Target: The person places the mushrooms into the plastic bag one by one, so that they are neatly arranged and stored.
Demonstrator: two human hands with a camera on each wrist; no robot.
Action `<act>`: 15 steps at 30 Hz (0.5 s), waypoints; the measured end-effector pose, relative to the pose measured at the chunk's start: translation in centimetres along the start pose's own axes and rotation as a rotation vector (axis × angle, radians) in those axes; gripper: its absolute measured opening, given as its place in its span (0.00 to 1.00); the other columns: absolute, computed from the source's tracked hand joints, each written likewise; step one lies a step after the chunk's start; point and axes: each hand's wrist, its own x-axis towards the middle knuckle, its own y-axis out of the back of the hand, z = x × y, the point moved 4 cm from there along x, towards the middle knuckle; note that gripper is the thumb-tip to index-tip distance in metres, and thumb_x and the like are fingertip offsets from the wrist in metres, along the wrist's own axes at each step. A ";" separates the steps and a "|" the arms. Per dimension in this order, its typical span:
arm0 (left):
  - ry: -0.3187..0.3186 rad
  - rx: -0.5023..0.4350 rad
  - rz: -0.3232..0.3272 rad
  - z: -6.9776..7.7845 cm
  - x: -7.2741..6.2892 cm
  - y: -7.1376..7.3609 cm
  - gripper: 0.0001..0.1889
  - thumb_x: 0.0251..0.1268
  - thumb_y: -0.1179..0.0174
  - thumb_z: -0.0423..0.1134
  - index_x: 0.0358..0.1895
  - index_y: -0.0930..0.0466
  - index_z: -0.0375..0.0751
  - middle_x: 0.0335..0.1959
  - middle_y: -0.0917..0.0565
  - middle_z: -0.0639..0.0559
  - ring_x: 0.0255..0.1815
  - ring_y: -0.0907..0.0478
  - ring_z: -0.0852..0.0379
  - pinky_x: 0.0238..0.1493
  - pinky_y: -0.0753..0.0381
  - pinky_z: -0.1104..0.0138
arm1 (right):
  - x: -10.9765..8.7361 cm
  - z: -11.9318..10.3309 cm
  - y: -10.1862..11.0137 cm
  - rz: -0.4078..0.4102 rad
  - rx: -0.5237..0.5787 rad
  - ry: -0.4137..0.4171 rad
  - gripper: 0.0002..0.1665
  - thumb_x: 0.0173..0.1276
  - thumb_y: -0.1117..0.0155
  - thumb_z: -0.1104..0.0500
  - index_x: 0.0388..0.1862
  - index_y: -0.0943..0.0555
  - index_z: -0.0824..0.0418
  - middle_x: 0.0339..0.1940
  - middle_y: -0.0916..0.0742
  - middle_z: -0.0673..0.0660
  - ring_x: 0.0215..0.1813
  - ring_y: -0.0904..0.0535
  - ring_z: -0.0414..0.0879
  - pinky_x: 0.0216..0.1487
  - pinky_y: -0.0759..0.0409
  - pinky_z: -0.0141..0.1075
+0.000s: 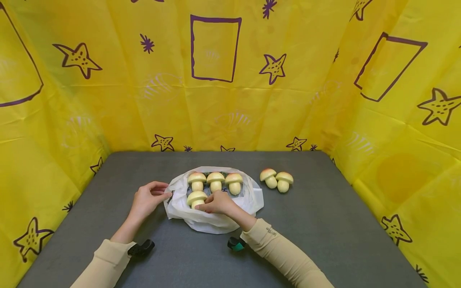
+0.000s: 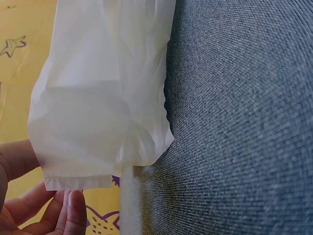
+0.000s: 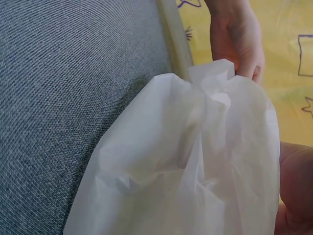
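Observation:
A crumpled white bag (image 1: 212, 225) lies on the table with several toy mushrooms in its open middle. They have pale yellow caps, some tinged red. My right hand (image 1: 219, 203) pinches the stem of the nearest toy mushroom (image 1: 196, 197), at the left front of the opening. Three more, among them the middle mushroom (image 1: 215, 181), stand in a row behind it. My left hand (image 1: 145, 200) holds the bag's left edge between thumb and fingers. In the left wrist view the bag (image 2: 88, 107) hides the thumb tip. In the right wrist view the bag (image 3: 161, 161) covers most of the right hand.
Two more toy mushrooms, one of them the right-hand mushroom (image 1: 285, 182), lie side by side to the right of the bag. Yellow sheets (image 1: 230, 112) with purple starfish drawings wall in the dark grey table (image 1: 317, 224) at the back and both sides.

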 end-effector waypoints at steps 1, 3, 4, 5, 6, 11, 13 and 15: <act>0.004 0.000 0.001 0.0 0.0 0.0 0.19 0.56 0.32 0.42 0.49 0.19 0.37 0.43 0.16 0.40 0.43 0.18 0.47 0.35 0.24 0.77 | 0.0 0.0 0.0 -0.001 0.009 -0.002 0.23 0.57 0.33 0.39 0.13 0.18 0.53 0.12 0.20 0.43 0.20 0.30 0.36 0.22 0.37 0.28; 0.007 0.002 0.001 0.0 0.0 0.0 0.19 0.56 0.32 0.42 0.49 0.19 0.37 0.43 0.16 0.40 0.43 0.18 0.48 0.35 0.24 0.77 | 0.0 0.1 0.0 -0.001 0.031 -0.005 0.22 0.57 0.33 0.40 0.15 0.17 0.53 0.13 0.19 0.43 0.21 0.29 0.35 0.22 0.36 0.28; 0.006 0.002 0.001 0.0 0.0 0.0 0.19 0.56 0.32 0.42 0.49 0.19 0.37 0.43 0.16 0.40 0.43 0.18 0.48 0.35 0.24 0.77 | 0.0 0.1 0.0 -0.001 0.042 -0.008 0.21 0.57 0.32 0.40 0.15 0.16 0.53 0.14 0.18 0.44 0.21 0.28 0.36 0.22 0.35 0.28; 0.007 0.000 0.002 0.0 0.0 0.0 0.19 0.56 0.32 0.42 0.49 0.19 0.37 0.43 0.16 0.40 0.43 0.18 0.48 0.35 0.24 0.77 | 0.0 0.1 0.0 -0.001 0.052 -0.009 0.21 0.57 0.32 0.40 0.16 0.16 0.54 0.14 0.18 0.44 0.21 0.28 0.36 0.22 0.35 0.29; 0.006 -0.001 0.001 0.0 0.0 0.0 0.19 0.56 0.32 0.42 0.49 0.19 0.37 0.43 0.16 0.40 0.43 0.18 0.48 0.35 0.24 0.77 | 0.0 0.2 0.0 -0.002 0.060 -0.009 0.21 0.57 0.32 0.41 0.16 0.16 0.54 0.14 0.18 0.45 0.21 0.28 0.36 0.22 0.34 0.29; -0.001 -0.004 0.000 0.0 0.0 0.0 0.19 0.56 0.32 0.41 0.49 0.19 0.37 0.43 0.16 0.40 0.43 0.18 0.47 0.35 0.24 0.77 | 0.0 0.3 0.0 -0.011 0.056 -0.005 0.22 0.58 0.33 0.40 0.15 0.16 0.54 0.13 0.20 0.43 0.20 0.31 0.37 0.22 0.36 0.29; -0.004 -0.004 0.001 0.0 0.0 0.0 0.19 0.56 0.32 0.42 0.49 0.19 0.37 0.43 0.16 0.40 0.43 0.18 0.47 0.35 0.24 0.76 | 0.0 0.3 0.0 -0.008 0.044 -0.001 0.22 0.58 0.33 0.40 0.14 0.17 0.53 0.12 0.23 0.43 0.20 0.33 0.36 0.21 0.38 0.29; -0.007 -0.004 0.003 0.0 0.0 0.0 0.19 0.55 0.32 0.42 0.49 0.19 0.37 0.43 0.16 0.40 0.42 0.18 0.47 0.36 0.24 0.76 | 0.0 0.3 -0.1 -0.004 0.026 0.004 0.22 0.58 0.33 0.40 0.14 0.18 0.53 0.11 0.25 0.42 0.19 0.35 0.36 0.21 0.39 0.28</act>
